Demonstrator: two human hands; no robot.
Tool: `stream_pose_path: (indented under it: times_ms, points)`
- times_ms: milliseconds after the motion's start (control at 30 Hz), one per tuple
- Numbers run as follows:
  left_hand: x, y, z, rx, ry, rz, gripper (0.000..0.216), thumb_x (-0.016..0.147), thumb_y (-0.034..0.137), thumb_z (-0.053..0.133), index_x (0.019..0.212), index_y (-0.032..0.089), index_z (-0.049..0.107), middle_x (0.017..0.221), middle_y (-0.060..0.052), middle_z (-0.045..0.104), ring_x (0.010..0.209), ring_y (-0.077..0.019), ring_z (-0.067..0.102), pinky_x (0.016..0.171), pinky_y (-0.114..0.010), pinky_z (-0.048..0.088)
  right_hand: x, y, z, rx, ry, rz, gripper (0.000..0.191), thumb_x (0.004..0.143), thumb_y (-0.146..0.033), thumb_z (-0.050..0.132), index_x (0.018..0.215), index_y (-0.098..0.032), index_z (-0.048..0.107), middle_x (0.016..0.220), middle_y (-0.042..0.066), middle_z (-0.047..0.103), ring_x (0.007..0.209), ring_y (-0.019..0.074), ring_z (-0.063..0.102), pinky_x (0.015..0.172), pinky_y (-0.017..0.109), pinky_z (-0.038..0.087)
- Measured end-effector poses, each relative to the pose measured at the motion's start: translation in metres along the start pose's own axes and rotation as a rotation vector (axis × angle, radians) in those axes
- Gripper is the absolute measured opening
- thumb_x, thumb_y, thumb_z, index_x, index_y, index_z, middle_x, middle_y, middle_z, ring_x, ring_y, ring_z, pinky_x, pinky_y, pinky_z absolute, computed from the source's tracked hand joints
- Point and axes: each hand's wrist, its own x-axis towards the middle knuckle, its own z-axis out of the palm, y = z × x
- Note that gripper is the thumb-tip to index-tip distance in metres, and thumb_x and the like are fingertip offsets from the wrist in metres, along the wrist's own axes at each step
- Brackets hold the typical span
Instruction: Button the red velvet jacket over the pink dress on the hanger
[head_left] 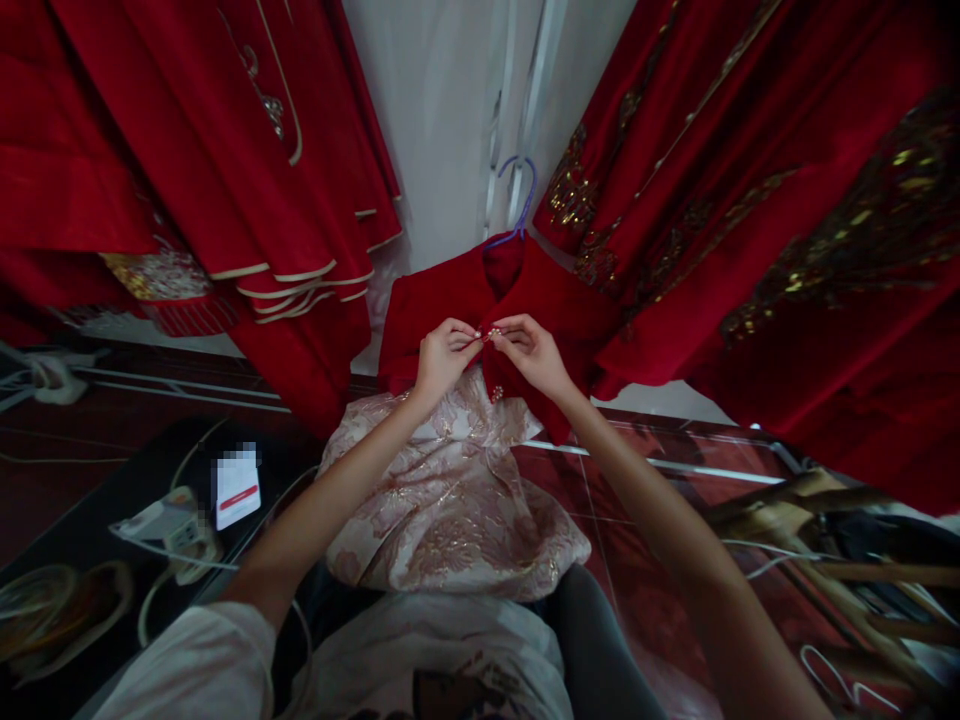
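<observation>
Red top (431, 300), purple hngr (534, 190), lt pink & gold flrl fabric (450, 530)

No legible text anywhere.

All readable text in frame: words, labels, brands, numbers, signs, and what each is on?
None readable.
Phone: screen partly pixelated; any lettering on its red bar is too small and blurred.
Shirt: dark print cut off at the frame's bottom edge; no legible characters.
</observation>
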Motion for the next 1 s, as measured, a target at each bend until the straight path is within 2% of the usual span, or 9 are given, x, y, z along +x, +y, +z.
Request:
stream_pose_path:
  times_ms: [133,400,500,633,800,1000]
  points:
    - [0.003,0.0,-0.001,0.033,-0.065,0.022,0.01,0.073,0.015,0.065,0.08,0.019,0.059,0.08,-0.003,0.071,0.075,-0.0153,0.07,0.074,-0.028,0.057,-0.002,-0.003,0.002,-0.072,0.034,-0.048,0.024,0.081,-0.042,0.065,0.097,-0.024,0.061,0.097,0.004,0.068,0.085,0.0168,0.065,0.077,0.033,0.055]
    - [0.001,0.014,-0.009,0.359,-0.213,0.273,0.014,0.08,0.013,0.056,0.092,0.018,0.06,0.089,-0.003,0.072,0.083,-0.0147,0.071,0.08,-0.029,0.057,-0.006,-0.005,0.011,-0.255,0.194,-0.191,0.023,0.087,-0.038,0.06,0.099,-0.019,0.065,0.099,0.005,0.069,0.084,0.0154,0.068,0.074,0.029,0.059]
    - [0.0,0.021,-0.009,0.393,-0.258,0.271,0.013,0.079,0.017,0.059,0.093,0.017,0.06,0.085,-0.003,0.072,0.078,-0.0149,0.071,0.075,-0.027,0.058,-0.008,-0.007,0.01,-0.261,0.198,-0.202,0.024,0.088,-0.037,0.059,0.101,-0.019,0.069,0.102,0.005,0.07,0.089,0.0154,0.068,0.075,0.028,0.059]
    - [0.001,0.025,-0.005,0.394,-0.225,0.244,0.012,0.081,0.027,0.062,0.087,0.016,0.061,0.081,-0.004,0.072,0.074,-0.0154,0.071,0.069,-0.026,0.058,-0.008,-0.009,0.005,-0.231,0.169,-0.179,0.025,0.088,-0.035,0.06,0.103,-0.02,0.072,0.104,0.005,0.072,0.091,0.0161,0.069,0.081,0.029,0.059]
    - [0.004,0.024,-0.002,0.429,-0.222,0.257,0.009,0.08,0.021,0.059,0.087,0.017,0.062,0.08,-0.003,0.073,0.075,-0.015,0.071,0.072,-0.026,0.056,-0.005,-0.007,-0.002,-0.164,0.123,-0.12,0.029,0.082,-0.035,0.067,0.106,-0.019,0.072,0.107,0.006,0.072,0.089,0.0176,0.071,0.084,0.032,0.058]
    - [0.003,0.025,-0.003,0.407,-0.231,0.27,0.01,0.079,0.022,0.06,0.087,0.016,0.062,0.079,-0.003,0.073,0.073,-0.0147,0.07,0.07,-0.025,0.056,0.001,-0.003,-0.005,-0.07,0.111,-0.098,0.028,0.077,-0.033,0.073,0.1,-0.018,0.074,0.1,0.005,0.075,0.086,0.0188,0.072,0.084,0.034,0.058]
